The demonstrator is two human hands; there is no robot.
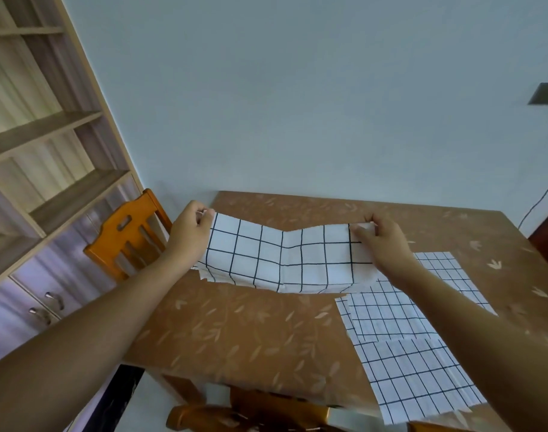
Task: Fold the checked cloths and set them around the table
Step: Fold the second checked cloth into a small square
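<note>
A white cloth with black checks (285, 260) hangs folded into a long strip above the brown leaf-patterned table (235, 335). My left hand (190, 232) pinches its upper left corner and my right hand (381, 241) pinches its upper right corner. The strip sags in the middle along a crease. More checked cloths (400, 325) lie flat and overlapping on the right side of the table, the nearest one (422, 378) reaching toward the front edge.
An orange wooden chair (126, 238) stands at the table's left end. Another chair back (250, 416) shows at the near edge. A tall shelf unit with drawers (42, 169) fills the left. A pale wall is behind the table.
</note>
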